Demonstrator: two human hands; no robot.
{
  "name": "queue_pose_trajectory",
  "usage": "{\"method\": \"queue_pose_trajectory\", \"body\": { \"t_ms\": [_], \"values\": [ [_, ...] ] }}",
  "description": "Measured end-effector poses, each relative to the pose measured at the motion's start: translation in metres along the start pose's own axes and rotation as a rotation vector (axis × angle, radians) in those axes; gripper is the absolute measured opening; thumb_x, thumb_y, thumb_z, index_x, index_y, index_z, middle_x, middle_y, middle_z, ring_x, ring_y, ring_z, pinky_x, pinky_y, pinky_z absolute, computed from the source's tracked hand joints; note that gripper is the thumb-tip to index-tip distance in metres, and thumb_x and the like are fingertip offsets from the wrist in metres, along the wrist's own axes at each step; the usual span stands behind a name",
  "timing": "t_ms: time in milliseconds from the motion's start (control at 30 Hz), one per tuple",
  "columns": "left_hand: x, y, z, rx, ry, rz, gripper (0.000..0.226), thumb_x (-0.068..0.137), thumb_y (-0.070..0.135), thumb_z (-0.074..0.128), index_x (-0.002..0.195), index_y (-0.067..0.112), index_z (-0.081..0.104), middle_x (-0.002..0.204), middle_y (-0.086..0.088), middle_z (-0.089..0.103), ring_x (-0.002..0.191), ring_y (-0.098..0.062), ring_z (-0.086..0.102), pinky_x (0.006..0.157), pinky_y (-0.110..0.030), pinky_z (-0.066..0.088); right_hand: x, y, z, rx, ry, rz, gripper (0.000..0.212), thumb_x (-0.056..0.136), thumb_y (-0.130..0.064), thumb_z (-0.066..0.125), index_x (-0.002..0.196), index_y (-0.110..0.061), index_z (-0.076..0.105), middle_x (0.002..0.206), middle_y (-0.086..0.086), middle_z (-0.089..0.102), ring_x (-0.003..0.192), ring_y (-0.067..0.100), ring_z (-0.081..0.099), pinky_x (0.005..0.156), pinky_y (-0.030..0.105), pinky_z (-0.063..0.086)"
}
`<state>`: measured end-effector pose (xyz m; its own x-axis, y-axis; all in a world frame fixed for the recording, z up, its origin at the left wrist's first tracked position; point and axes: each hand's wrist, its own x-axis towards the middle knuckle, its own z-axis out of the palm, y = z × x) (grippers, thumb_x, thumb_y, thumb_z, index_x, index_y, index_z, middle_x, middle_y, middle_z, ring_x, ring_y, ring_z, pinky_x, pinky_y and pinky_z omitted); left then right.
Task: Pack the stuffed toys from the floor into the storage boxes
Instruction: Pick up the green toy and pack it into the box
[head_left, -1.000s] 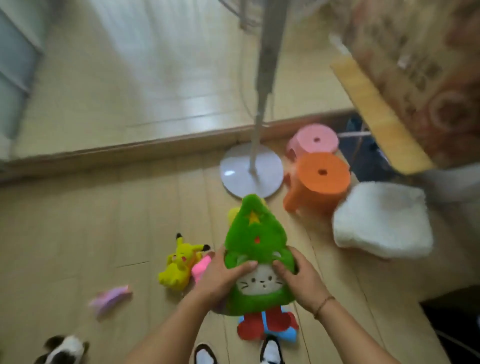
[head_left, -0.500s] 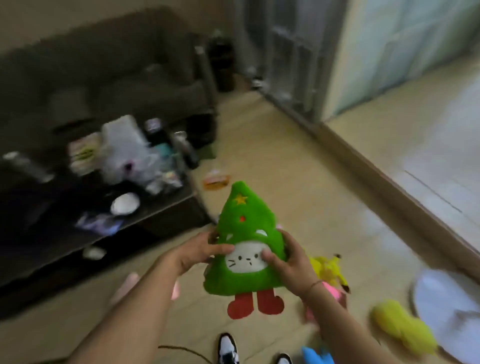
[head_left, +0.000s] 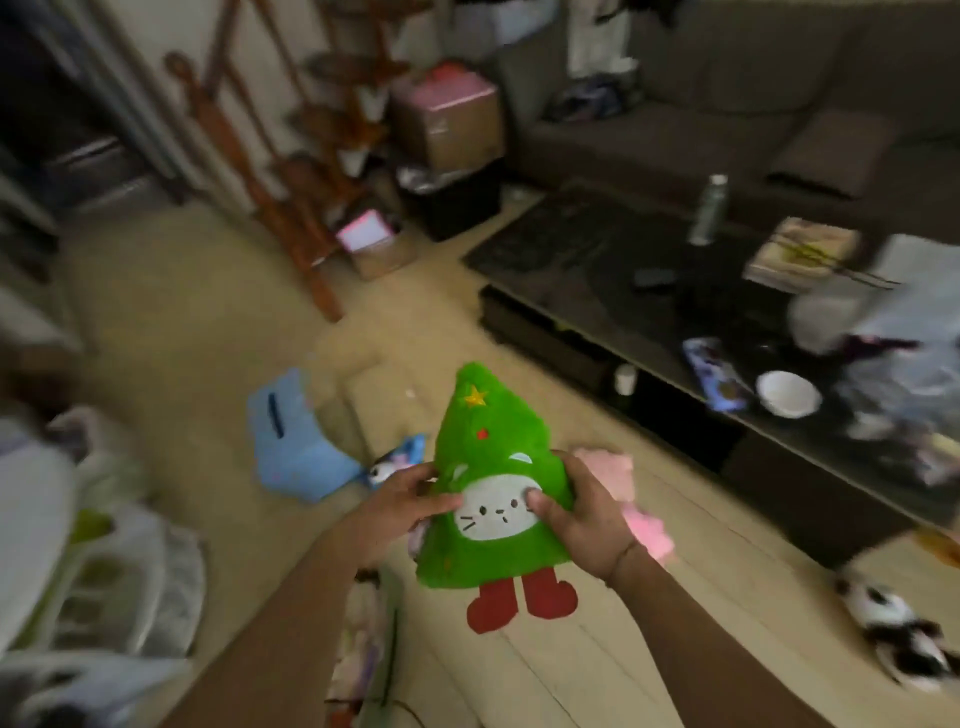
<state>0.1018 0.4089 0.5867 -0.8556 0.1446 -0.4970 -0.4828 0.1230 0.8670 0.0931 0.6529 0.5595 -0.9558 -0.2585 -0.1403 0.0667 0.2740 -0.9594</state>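
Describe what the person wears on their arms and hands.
Both forearms are bare, with no sleeves reaching into view. The left hand has no glove, ring or band that shows. The right hand is also ungloved, and a thin bracelet circles its wrist. The picture is too blurred to show the bracelet's material or any finer marks.

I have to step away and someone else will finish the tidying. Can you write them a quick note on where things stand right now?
Left hand and right hand both grip the green tree plush, held upright above the floor.
Not packed yet: this plush is in no box.
On the floor: a pink plush behind the right hand, a black-and-white plush at far right, a blue plush to the left.
Left to do: box the tree plush, then gather the rest. No storage box is clearly identifiable in this blurred view.
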Motion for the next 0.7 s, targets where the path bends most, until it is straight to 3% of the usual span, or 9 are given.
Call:
{"method": "queue_pose_trajectory", "body": {
  "t_ms": [133,233,400,533,700],
  "values": [
    [-0.029,-0.034,-0.070,-0.156,0.121,0.039,0.086,0.051,0.047,0.093,0.124,0.016,0.061,0.123,-0.010,0.068,0.115,-0.031,0.063,0.099,-0.051,0.049,0.045,-0.028,0.078,-0.016,-0.203,-0.027,0.053,0.072,-0.063,0.064,0.116,-0.038,0.051,0.105,-0.012,0.068,0.096,0.005,0.065,0.085,0.038,0.056],
    [-0.044,-0.050,-0.102,-0.223,0.188,0.022,0.092,0.050,0.049,0.093,0.127,0.014,0.058,0.121,-0.009,0.069,0.111,-0.031,0.066,0.096,-0.051,0.052,0.070,-0.042,0.124,-0.003,-0.331,-0.046,0.063,0.070,-0.067,0.066,0.121,-0.032,0.053,0.110,-0.009,0.069,0.101,0.011,0.066,0.086,0.043,0.056],
    [-0.065,-0.064,-0.147,-0.415,0.358,0.001,0.092,0.047,0.048,0.094,0.124,0.009,0.061,0.117,-0.015,0.070,0.108,-0.035,0.067,0.092,-0.049,0.054,0.112,-0.061,0.189,0.020,-0.517,-0.032,0.063,0.074,-0.050,0.069,0.127,-0.018,0.053,0.114,-0.004,0.069,0.105,0.013,0.065,0.088,0.042,0.055],
    [-0.082,-0.078,-0.173,-0.513,0.510,0.032,0.082,0.058,0.043,0.091,0.126,0.009,0.060,0.120,-0.015,0.068,0.111,-0.035,0.065,0.097,-0.053,0.051,0.149,-0.073,0.238,-0.037,-0.730,-0.034,0.070,0.070,-0.058,0.069,0.129,-0.026,0.051,0.118,-0.007,0.066,0.108,0.010,0.063,0.090,0.041,0.055],
    [-0.101,-0.109,-0.180,-0.712,0.788,0.070,0.074,0.064,0.039,0.085,0.127,0.011,0.059,0.119,-0.016,0.069,0.107,-0.036,0.067,0.089,-0.050,0.055,0.174,-0.077,0.308,-0.148,-0.971,-0.092,0.065,0.064,-0.071,0.066,0.118,-0.038,0.052,0.114,-0.013,0.066,0.105,0.008,0.063,0.088,0.039,0.056]
  ]
}}
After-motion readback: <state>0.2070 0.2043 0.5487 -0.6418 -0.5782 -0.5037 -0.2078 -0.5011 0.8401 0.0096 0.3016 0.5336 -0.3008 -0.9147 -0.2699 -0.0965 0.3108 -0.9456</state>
